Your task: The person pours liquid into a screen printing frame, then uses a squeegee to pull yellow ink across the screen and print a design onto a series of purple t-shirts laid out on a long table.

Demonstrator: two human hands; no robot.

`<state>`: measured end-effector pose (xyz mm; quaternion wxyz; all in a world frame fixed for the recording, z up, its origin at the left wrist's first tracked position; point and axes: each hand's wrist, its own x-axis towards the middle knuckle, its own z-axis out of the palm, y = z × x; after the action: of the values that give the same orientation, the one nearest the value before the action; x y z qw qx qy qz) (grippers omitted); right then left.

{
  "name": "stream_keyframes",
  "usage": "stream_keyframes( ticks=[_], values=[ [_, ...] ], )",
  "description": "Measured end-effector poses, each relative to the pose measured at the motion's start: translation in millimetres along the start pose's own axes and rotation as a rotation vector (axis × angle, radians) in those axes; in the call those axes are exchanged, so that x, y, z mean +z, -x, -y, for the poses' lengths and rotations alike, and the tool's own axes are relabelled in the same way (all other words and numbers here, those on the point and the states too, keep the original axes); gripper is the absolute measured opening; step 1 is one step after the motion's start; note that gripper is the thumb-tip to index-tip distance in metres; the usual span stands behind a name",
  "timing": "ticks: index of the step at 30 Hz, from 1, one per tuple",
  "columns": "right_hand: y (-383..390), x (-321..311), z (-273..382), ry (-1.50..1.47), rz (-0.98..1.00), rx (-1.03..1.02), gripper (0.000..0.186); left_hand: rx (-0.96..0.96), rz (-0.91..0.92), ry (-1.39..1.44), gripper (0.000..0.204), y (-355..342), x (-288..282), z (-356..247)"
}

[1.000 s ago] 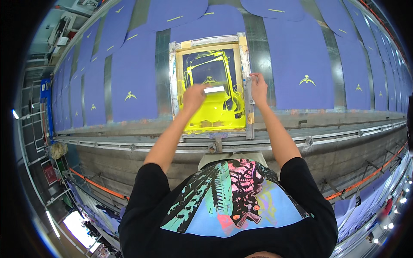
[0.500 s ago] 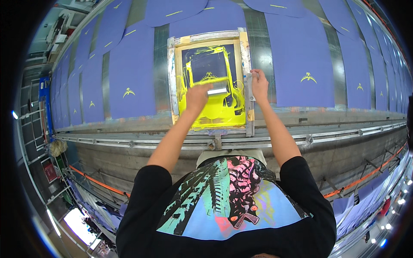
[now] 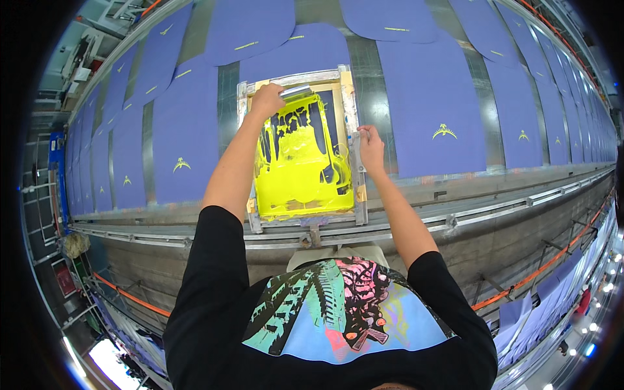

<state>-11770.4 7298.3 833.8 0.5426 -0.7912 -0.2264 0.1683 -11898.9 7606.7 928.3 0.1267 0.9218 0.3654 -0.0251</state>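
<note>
A screen-printing frame [image 3: 348,107] lies over a purple fabric panel in front of me. Bright yellow ink [image 3: 292,185] coats much of its mesh, with dark patches showing through near the far half. At the far end of the mesh, my left hand [image 3: 267,102] is closed round a squeegee [image 3: 298,92], whose metallic edge sticks out to the right of the fingers. My right hand [image 3: 372,151] is closed at the frame's right side, its fingers gripping a metal bracket [image 3: 357,155] there.
Purple fabric panels [image 3: 426,97] with small yellow emblems lie in rows along the long metal table [image 3: 372,91]. A metal rail [image 3: 416,224] runs along its near edge, close to my body. An orange bar [image 3: 520,286] and hanging purple panels [image 3: 539,302] are behind me on the right.
My left hand has pushed the squeegee from the middle to the far end of the mesh, and yellow ink now covers more of it. My right hand stays at the frame's right side.
</note>
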Motion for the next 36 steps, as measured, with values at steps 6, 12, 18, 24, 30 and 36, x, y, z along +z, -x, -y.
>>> stream_keyframes(
  ticks=[6,12,18,24,30,36],
  values=[
    [1,-3,-3,0.037,0.032,0.029,0.018,-0.006,-0.07,0.015,0.038,71,35,-31],
    [0,-3,-7,-0.02,0.024,0.004,0.017,0.131,-0.183,0.048,0.037,193,91,-43],
    [-21,9,-35,-0.017,0.024,-0.044,0.018,0.281,-0.232,0.266,0.038,275,90,-48],
    [8,40,61,0.037,0.039,-0.045,0.019,0.063,-0.398,0.296,0.051,307,74,-29],
    [73,192,112,-0.068,0.035,-0.047,0.018,0.287,-0.186,0.154,0.059,351,35,119],
    [141,338,145,-0.152,0.021,-0.069,0.017,0.038,-0.12,0.367,0.041,376,-34,314]
  ],
)
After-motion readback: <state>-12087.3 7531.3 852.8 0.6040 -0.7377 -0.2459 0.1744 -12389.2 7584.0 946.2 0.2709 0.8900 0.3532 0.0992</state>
